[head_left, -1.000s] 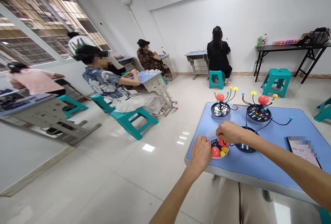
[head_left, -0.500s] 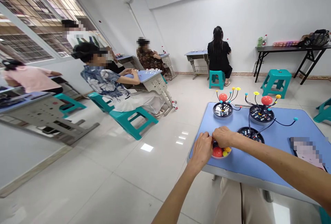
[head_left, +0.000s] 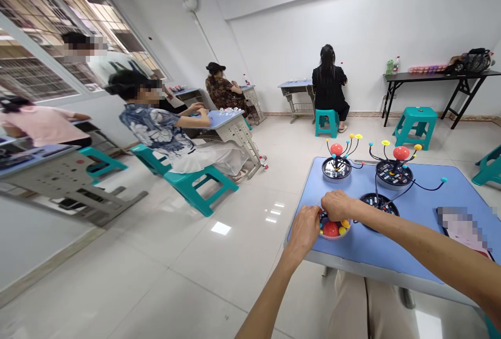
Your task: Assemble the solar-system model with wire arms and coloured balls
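My left hand point(head_left: 307, 225) and my right hand point(head_left: 335, 205) meet at the far left rim of a small bowl, fingers pressed together. What they pinch is too small and hidden to name. In the bowl point(head_left: 340, 236) lie a big red ball point(head_left: 331, 229) and smaller yellow, orange and blue pieces. Just right of it sits a black disc base point(head_left: 387, 206) with dark curved arms. Behind stand two models, one on the left point(head_left: 336, 167) and one on the right point(head_left: 393, 173), each with a red ball and small coloured balls on bent arms.
A phone point(head_left: 465, 229) lies on the right of the blue table point(head_left: 420, 245). Green stools, one at the back point(head_left: 415, 122), stand beyond it. Several people sit at other desks; a black table point(head_left: 438, 77) holds bottles and bags.
The camera view has shifted slightly. My hands stay together at the bowl, with the left fingertips a little lower. The standing person at the left leans further left.
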The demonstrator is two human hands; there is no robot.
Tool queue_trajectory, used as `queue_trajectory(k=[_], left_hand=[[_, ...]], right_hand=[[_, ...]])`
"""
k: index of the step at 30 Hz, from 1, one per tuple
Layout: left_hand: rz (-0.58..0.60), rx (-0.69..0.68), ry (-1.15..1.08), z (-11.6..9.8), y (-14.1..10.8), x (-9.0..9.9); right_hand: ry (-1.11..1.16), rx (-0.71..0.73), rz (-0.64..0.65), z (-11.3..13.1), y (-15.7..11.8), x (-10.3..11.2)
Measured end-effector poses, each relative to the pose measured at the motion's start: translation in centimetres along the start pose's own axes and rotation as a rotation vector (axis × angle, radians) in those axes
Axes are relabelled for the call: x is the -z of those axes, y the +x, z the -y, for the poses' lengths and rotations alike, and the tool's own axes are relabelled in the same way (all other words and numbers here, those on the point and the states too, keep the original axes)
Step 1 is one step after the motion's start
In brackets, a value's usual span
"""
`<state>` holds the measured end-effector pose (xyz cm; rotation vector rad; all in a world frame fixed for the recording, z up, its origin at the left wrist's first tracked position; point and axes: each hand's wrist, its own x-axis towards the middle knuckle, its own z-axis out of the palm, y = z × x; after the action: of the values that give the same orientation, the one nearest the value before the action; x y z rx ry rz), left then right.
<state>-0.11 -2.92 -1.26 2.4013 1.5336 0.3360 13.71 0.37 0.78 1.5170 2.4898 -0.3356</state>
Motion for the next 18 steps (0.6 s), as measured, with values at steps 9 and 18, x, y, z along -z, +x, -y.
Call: queue_trajectory(k=[9,18], left_hand=[[0.023,-0.008,0.028,0.0,0.0,0.3],[0.025,-0.034,0.242,-0.3,0.5,-0.2]], right_hand=[[0.0,-0.001,-0.042,-0.4,-0.5,0.4],[0.163,-0.014,-0.142,-1.5,-0.7,0.2]])
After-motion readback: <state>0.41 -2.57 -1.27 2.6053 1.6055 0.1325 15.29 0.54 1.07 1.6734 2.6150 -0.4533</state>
